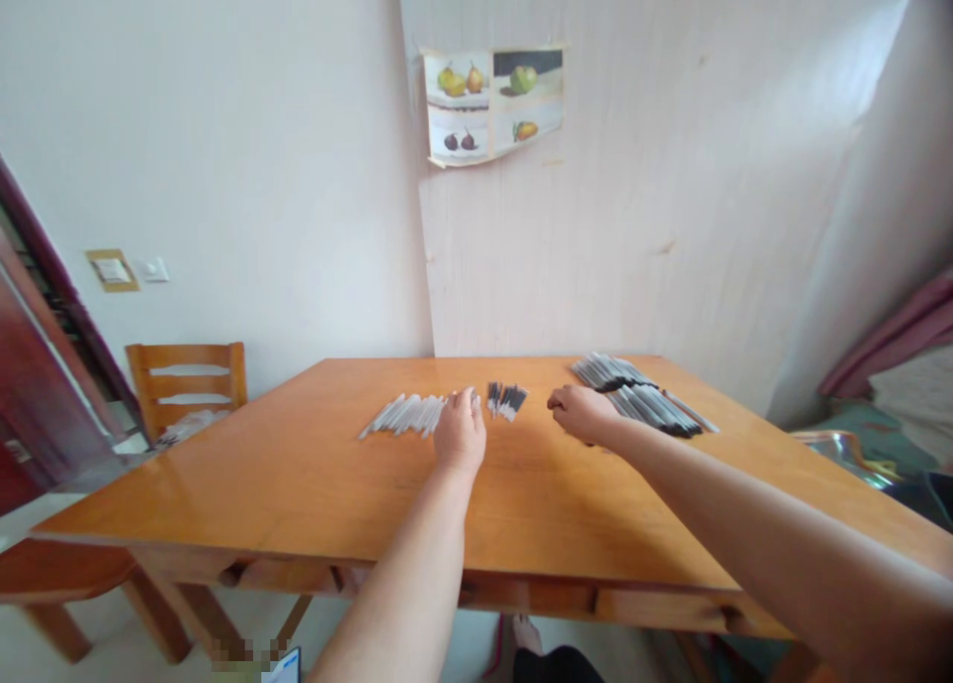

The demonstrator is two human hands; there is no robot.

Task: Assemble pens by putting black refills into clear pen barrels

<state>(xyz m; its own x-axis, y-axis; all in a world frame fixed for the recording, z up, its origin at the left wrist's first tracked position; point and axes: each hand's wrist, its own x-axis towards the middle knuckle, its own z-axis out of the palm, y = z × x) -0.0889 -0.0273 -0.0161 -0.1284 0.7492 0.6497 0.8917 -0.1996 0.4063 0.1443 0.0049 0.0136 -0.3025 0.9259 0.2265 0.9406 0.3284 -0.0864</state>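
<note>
My left hand reaches across a wooden table, its fingertips at the right end of a row of pale slim pen barrels. The fingers are bunched together, and I cannot make out whether anything is in them. A small pile of dark pen caps lies just right of that hand. My right hand rests on the table with fingers curled, beside a large pile of dark assembled pens. What it holds, if anything, is hidden.
A wooden chair stands at the table's far left. A fruit poster hangs on the wall behind. A metal tray sits off the right side. My foot shows under the table's near edge.
</note>
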